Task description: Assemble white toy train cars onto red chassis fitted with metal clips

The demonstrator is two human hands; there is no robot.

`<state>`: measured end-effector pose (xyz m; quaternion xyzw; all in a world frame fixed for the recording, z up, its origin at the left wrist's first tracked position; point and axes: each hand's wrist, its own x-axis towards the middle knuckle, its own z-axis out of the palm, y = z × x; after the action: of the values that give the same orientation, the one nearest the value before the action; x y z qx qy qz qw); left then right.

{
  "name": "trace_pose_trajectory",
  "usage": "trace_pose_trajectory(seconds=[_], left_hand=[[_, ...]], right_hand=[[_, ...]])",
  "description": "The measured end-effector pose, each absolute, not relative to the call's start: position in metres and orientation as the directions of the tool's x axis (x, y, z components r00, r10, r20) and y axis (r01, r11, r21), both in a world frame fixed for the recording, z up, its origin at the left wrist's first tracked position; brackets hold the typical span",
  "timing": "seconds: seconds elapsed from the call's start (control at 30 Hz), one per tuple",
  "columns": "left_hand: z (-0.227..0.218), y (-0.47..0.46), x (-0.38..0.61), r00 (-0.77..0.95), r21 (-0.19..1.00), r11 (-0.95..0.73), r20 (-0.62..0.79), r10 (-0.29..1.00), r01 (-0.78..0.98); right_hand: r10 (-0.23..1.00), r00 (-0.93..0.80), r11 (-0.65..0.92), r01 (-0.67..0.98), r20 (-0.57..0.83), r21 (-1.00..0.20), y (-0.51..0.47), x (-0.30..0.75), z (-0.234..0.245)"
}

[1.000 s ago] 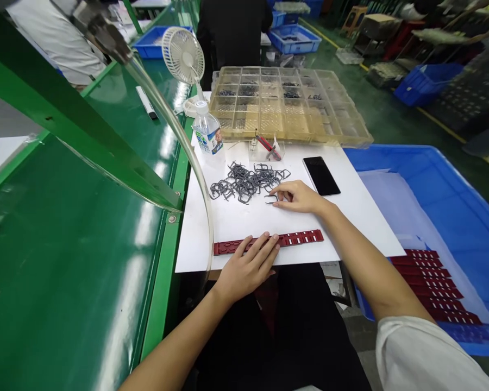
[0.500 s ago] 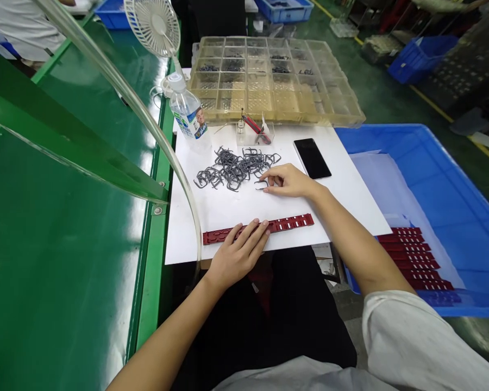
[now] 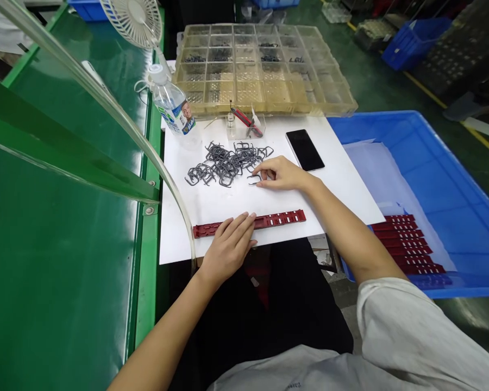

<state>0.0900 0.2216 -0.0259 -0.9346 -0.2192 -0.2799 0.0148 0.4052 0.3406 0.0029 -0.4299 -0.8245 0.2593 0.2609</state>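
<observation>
A long dark-red slotted plastic strip [image 3: 286, 218] lies on the white board near its front edge. My left hand [image 3: 229, 244] rests over the strip's middle with fingers stretched out flat, hiding part of it; its thumb is mostly hidden. At the right edge of a loose pile of dark grey U-shaped clips [image 3: 225, 164], my right hand [image 3: 280, 174] is bent into a pinch. Between its thumb and index fingertips is a single grey clip [image 3: 252, 176], low over the board.
Behind the pile are a small clear box [image 3: 246, 129] with tools, a water bottle [image 3: 171, 103] and a compartmented tray [image 3: 264, 103]. A phone [image 3: 305, 150] lies right. A blue bin [image 3: 444, 163] holds several red strips [image 3: 407, 244]. A clear tube [image 3: 163, 163] crosses the left side.
The whole view has shifted, so the board and hands appear slightly further left and higher. Both hands keep nearly the same places relative to the strip and the clips.
</observation>
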Motion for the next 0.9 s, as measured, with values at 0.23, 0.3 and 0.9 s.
trace_pose_trajectory(seconds=[0.23, 0.3, 0.9], left_hand=[[-0.0236, 0.2209, 0.0860, 0.801, 0.097, -0.911, 0.445, 0.399, 0.400], [-0.0264, 0.2209, 0.0866, 0.806, 0.020, -0.912, 0.460, 0.372, 0.410], [-0.0231, 0.2208, 0.0874, 0.794, 0.098, -0.918, 0.473, 0.382, 0.383]], right_hand=[[0.840, -0.504, 0.499, 0.577, 0.199, -0.647, 0.3444, 0.4077, 0.0003], [0.845, -0.500, 0.490, 0.578, 0.192, -0.653, 0.3444, 0.4075, 0.0003], [0.845, -0.500, 0.486, 0.573, 0.189, -0.660, 0.3435, 0.4082, 0.0000]])
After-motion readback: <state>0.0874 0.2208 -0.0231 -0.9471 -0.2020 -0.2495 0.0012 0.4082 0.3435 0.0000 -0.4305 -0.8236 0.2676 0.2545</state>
